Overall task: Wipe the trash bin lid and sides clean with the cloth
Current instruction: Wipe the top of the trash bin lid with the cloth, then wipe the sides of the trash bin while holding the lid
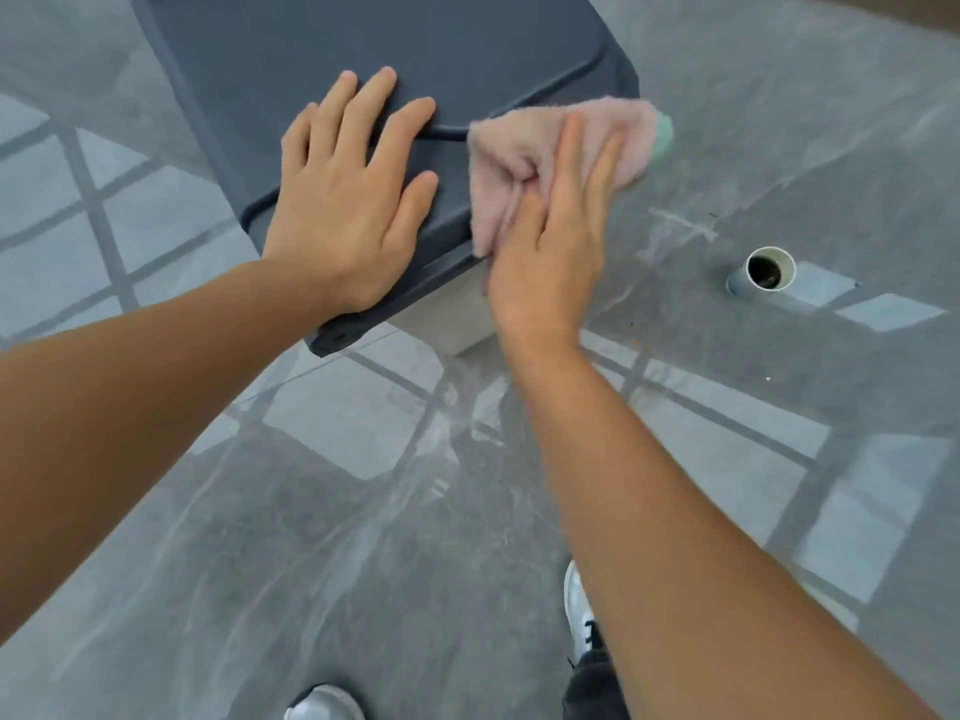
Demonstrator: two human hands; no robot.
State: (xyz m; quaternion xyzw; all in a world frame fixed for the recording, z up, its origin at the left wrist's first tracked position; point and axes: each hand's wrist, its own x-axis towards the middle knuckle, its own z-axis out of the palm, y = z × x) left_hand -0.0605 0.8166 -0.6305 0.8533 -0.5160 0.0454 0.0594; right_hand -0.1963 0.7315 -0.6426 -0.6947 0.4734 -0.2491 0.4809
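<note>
Flat L hand [348,210] bracing lid [415,44], we press cloth [519,142] w/ open-fingered R hand [550,252] along its right edge; keep pressure even.

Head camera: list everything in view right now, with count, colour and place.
trash bin lid: 1, dark grey, upper centre
bin side: 1, pale, showing below the lid's near edge
cloth: 1, pink with a green edge, on the lid's right edge
cup: 1, white with a dark inside, on the floor right of the bin
floor: grey, glossy, all around the bin
shoes: 2, pale, bottom edge
left hand: 1, flat on the lid, fingers spread
right hand: 1, straight fingers pressing the cloth against the bin, motion-blurred
</note>
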